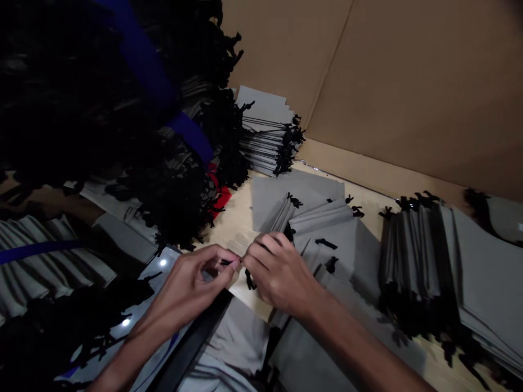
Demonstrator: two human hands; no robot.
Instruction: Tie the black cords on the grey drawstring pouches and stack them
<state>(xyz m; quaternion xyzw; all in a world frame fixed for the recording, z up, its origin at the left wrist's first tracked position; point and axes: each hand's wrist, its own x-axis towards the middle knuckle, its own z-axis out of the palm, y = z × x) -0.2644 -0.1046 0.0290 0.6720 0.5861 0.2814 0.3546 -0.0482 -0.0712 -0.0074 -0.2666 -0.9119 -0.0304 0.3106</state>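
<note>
Head camera looks steeply down (close) at the hands (241,267).

The fingers of the left hand (192,286) and the right hand (280,272) hide most of the black cord (226,262). The dark heap (61,81) is too dark to tell. The picture's edge cuts the grey stack (486,272).
</note>
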